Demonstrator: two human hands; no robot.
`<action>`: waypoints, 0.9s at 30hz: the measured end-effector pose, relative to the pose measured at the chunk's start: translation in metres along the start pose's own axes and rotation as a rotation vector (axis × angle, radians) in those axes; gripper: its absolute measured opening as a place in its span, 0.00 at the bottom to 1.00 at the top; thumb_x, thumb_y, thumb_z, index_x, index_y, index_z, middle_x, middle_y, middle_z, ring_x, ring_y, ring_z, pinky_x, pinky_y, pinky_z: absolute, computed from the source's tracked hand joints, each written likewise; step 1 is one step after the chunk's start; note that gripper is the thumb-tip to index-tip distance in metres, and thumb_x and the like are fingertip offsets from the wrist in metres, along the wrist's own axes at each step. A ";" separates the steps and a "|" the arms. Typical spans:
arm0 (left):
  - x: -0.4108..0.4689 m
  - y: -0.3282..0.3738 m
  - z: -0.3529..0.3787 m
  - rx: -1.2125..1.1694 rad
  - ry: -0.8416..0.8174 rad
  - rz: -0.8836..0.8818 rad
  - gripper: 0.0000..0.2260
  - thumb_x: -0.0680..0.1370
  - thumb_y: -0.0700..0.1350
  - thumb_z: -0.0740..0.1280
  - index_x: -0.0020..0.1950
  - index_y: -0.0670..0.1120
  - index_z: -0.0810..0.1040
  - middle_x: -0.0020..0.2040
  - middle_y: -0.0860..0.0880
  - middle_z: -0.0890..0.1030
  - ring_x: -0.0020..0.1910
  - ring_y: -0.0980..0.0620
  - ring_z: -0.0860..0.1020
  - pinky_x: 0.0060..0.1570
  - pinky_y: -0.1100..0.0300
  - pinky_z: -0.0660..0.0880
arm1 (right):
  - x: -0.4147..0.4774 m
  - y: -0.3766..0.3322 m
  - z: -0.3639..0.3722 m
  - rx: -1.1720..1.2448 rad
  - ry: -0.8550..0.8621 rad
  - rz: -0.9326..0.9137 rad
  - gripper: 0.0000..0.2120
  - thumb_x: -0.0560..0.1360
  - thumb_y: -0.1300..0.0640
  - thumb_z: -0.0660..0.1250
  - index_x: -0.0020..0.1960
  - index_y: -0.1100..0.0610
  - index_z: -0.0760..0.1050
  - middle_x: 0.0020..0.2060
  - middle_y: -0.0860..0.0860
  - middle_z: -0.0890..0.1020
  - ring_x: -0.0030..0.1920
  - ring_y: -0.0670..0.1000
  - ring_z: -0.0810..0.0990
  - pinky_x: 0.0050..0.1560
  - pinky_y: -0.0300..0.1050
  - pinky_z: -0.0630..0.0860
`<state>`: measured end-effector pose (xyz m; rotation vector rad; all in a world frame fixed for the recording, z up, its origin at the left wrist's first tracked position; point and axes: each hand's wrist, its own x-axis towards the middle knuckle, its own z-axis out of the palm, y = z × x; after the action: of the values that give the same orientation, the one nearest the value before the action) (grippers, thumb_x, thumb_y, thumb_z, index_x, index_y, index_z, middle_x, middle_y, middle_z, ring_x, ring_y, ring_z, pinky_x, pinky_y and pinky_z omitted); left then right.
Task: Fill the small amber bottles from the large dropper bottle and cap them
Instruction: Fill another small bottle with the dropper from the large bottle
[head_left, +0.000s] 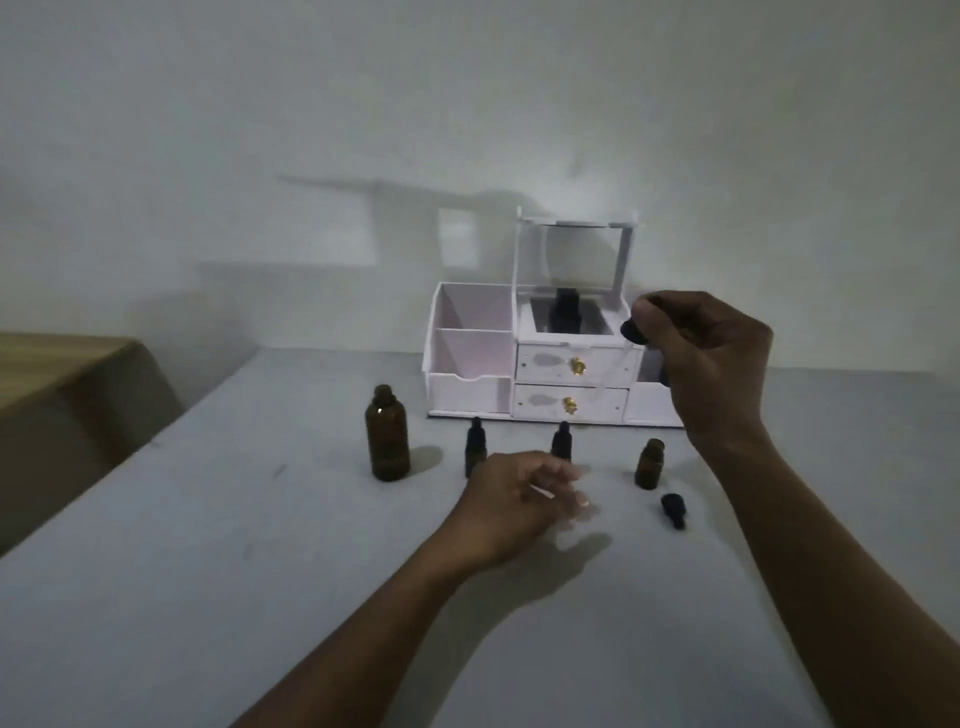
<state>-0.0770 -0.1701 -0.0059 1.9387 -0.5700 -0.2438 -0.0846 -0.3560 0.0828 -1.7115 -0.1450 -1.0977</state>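
The large amber bottle stands uncapped on the grey table, left of the row. To its right stand two small amber bottles with black dropper caps on, then a third small bottle with no cap. A black cap lies on its side just in front of the third one. My right hand is raised above the row and pinches a black dropper top whose thin glass tube slants down to the left. My left hand hovers low before the two capped bottles, fingers spread and blurred, nothing in it.
A white organiser with two gold-knobbed drawers and a raised mirror lid stands against the wall behind the bottles; a dark bottle sits in its top compartment. A wooden surface lies at the left, beyond the table's edge.
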 end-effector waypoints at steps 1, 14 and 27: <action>-0.009 -0.004 -0.015 0.020 0.021 0.006 0.12 0.74 0.47 0.73 0.57 0.52 0.82 0.49 0.55 0.85 0.47 0.61 0.82 0.53 0.62 0.78 | -0.001 -0.006 0.010 0.006 -0.025 -0.015 0.06 0.75 0.59 0.73 0.50 0.59 0.84 0.40 0.54 0.86 0.40 0.48 0.86 0.44 0.43 0.82; -0.030 -0.077 -0.142 0.066 0.638 -0.192 0.20 0.68 0.50 0.79 0.57 0.53 0.79 0.48 0.55 0.82 0.43 0.60 0.80 0.38 0.70 0.72 | -0.010 -0.037 0.135 0.188 -0.322 0.055 0.05 0.76 0.59 0.71 0.52 0.56 0.83 0.42 0.51 0.87 0.43 0.47 0.87 0.48 0.45 0.84; -0.010 -0.091 -0.142 -0.042 0.467 -0.067 0.25 0.66 0.44 0.80 0.61 0.54 0.79 0.54 0.56 0.82 0.54 0.56 0.81 0.57 0.59 0.77 | -0.008 -0.027 0.169 0.139 -0.363 0.057 0.05 0.76 0.56 0.72 0.51 0.53 0.83 0.40 0.46 0.86 0.42 0.44 0.86 0.44 0.38 0.82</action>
<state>-0.0017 -0.0208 -0.0280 1.8903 -0.1895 0.1537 -0.0043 -0.2048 0.0906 -1.7625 -0.3891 -0.7100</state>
